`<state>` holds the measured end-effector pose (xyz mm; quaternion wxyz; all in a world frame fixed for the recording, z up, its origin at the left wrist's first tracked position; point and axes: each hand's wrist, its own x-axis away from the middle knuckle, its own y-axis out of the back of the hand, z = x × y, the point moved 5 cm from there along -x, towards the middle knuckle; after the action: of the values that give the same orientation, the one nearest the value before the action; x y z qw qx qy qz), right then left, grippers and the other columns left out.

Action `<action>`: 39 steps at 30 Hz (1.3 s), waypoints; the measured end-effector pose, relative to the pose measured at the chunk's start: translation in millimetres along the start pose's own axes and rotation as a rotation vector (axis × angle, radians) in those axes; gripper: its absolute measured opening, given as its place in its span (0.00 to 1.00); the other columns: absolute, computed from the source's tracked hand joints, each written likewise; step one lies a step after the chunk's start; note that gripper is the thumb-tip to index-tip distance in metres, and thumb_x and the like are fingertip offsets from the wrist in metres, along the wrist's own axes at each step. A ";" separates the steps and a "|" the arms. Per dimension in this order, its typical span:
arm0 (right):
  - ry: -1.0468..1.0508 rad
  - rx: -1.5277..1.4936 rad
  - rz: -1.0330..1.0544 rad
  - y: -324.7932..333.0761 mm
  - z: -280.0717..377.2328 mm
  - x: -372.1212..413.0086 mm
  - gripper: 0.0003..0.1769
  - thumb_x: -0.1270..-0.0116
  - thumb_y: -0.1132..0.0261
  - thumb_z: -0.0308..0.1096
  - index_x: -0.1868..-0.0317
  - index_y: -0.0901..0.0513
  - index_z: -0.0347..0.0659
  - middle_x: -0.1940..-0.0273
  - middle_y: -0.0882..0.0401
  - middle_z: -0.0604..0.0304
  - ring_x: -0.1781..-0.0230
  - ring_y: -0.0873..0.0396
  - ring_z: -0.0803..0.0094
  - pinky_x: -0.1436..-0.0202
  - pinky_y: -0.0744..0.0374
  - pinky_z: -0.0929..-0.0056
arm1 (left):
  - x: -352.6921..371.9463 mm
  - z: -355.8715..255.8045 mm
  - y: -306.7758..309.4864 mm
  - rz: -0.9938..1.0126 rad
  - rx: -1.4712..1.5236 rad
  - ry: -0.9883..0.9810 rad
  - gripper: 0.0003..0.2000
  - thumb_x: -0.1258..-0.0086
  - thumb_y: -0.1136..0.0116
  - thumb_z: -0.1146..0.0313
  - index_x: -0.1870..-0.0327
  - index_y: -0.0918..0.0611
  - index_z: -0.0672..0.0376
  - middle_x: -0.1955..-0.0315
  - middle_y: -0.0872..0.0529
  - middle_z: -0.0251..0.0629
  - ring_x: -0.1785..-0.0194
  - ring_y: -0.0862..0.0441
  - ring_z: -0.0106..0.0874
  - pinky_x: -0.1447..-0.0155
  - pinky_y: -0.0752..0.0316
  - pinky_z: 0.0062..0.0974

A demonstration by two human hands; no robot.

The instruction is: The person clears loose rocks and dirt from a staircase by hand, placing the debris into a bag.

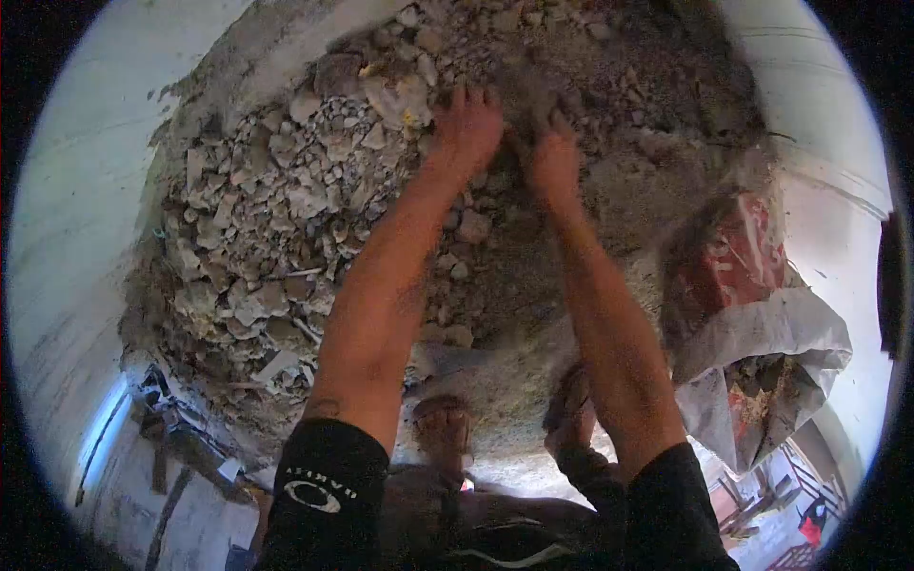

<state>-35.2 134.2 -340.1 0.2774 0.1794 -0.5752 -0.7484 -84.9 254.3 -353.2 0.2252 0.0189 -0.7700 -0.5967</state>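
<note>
Both my arms reach forward over a heap of broken rubble. My left hand rests on the stones, its fingers extended over loose pieces beside a pale, yellowish chunk. To its right, my right hand is low over dark, loose soil, with its fingers towards the ground. Its fingers are partly blurred, and I cannot make out whether anything is in them. Between and just beyond the hands lies a dark, smeared patch of dirt.
A torn red and white sack stands at the right, near an opened pale sack with debris inside. Pale walls rise at both sides. My sandalled feet stand at the heap's near edge. Wood scraps lie lower left.
</note>
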 end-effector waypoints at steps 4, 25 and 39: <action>-0.120 -0.116 0.107 5.8 -13.0 -22.4 0.37 0.40 0.33 0.42 0.34 0.34 0.36 0.36 0.34 0.40 0.36 0.34 0.43 0.40 0.29 0.47 | -9.1 3.2 20.4 0.117 -0.115 -0.160 0.25 0.32 0.42 0.67 0.36 0.32 0.65 0.38 0.34 0.51 0.31 0.41 0.49 0.37 0.29 0.54; -0.257 -0.377 -0.069 3.9 -4.2 -10.5 0.43 0.48 0.29 0.35 0.31 0.37 0.38 0.42 0.28 0.42 0.42 0.31 0.44 0.38 0.37 0.46 | -4.1 5.1 12.1 0.001 0.077 -0.068 0.29 0.41 0.36 0.74 0.36 0.31 0.64 0.41 0.32 0.47 0.34 0.37 0.48 0.46 0.21 0.52; -0.083 -0.195 0.047 8.8 -4.6 -5.8 0.42 0.45 0.27 0.42 0.35 0.36 0.31 0.42 0.30 0.36 0.39 0.33 0.41 0.38 0.31 0.49 | 1.0 8.9 23.3 0.009 0.166 -0.056 0.31 0.38 0.35 0.68 0.34 0.33 0.57 0.36 0.34 0.46 0.31 0.38 0.49 0.39 0.27 0.54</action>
<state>-26.1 132.8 -333.2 0.2870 0.1066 -0.5146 -0.8009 -83.5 268.8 -332.9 0.2038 0.0171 -0.8229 -0.5301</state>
